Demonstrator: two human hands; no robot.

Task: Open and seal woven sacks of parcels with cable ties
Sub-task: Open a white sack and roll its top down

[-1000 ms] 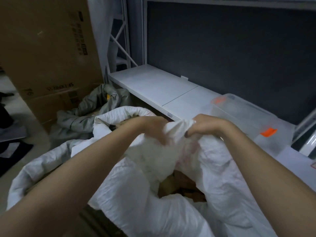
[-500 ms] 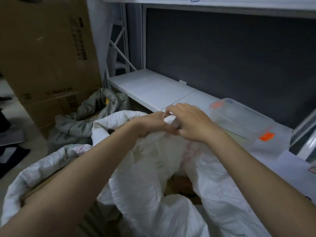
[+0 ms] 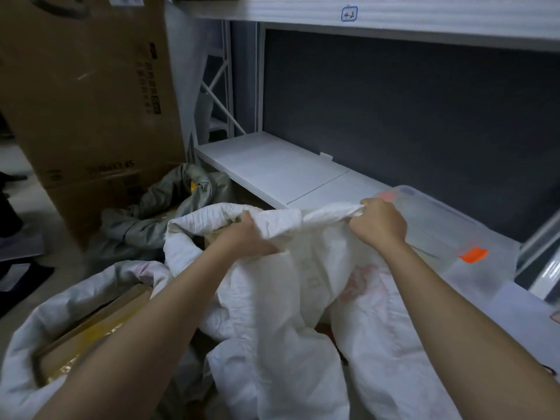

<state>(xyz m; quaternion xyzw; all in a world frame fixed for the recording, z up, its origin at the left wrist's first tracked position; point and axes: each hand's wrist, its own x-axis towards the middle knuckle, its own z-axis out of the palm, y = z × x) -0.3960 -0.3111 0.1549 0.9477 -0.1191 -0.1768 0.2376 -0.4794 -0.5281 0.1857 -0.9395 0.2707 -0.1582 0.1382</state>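
A: What does the woven sack (image 3: 303, 298) look like?

B: White, crinkled, with faint pinkish print on its right side. It slumps in the near middle, in front of the white shelf (image 3: 272, 165), its mouth edge pulled into a taut band.

A: Who holds that band?

B: Both hands. The left hand (image 3: 248, 237) grips the edge at the left, fingers curled into the fabric. The right hand (image 3: 380, 224) is fisted round a bunched end at the right, just in front of a clear plastic bin (image 3: 454, 219) with an orange clip.

A: Anything inside?

B: A brown parcel (image 3: 216, 236) shows in the opening left of the left hand.

A: And around it?

B: Another white sack (image 3: 75, 286) lies near left with a cardboard box (image 3: 91, 328) in it. Farther left, a grey bag (image 3: 169, 207) rests against a large brown carton (image 3: 91, 101).
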